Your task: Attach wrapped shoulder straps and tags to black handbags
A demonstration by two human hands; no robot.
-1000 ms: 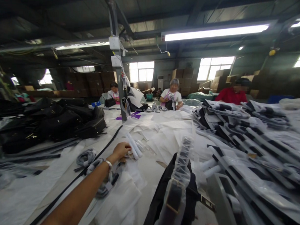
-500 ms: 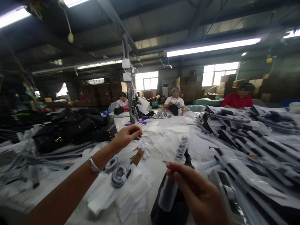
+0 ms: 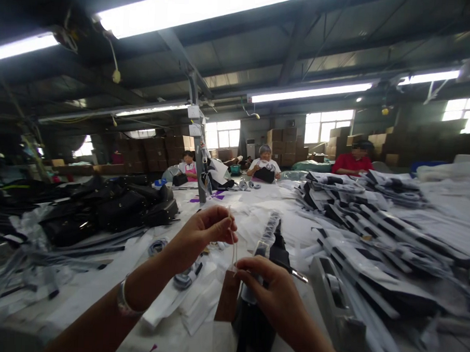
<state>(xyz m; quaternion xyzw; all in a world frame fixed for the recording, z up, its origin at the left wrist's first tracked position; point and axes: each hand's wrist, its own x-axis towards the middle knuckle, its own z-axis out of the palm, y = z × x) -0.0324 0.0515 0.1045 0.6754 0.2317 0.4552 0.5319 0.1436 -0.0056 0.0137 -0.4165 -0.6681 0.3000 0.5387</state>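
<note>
My left hand is closed in a pinch on the thin, light string of a brown hang tag. Lower down and to the right, my right hand has thumb and forefinger together on that string, close to the tag's top edge. The tag hangs tilted below the fingertips. Under my right hand stands a black bag, partly covered by the hand; a plastic-wrapped strap extends from it toward the far side. A metal-tipped piece sticks out at its right.
A grey tape dispenser stands right of the bag. Plastic-wrapped black and white pieces are piled at the right, black bags at the left. Coiled straps lie on white sheets. Several co-workers sit across the table beyond a post.
My hands have come together around the tag's string. The brown tag, earlier below my left hand, now hangs beside my right fingers. The view has shifted slightly.
</note>
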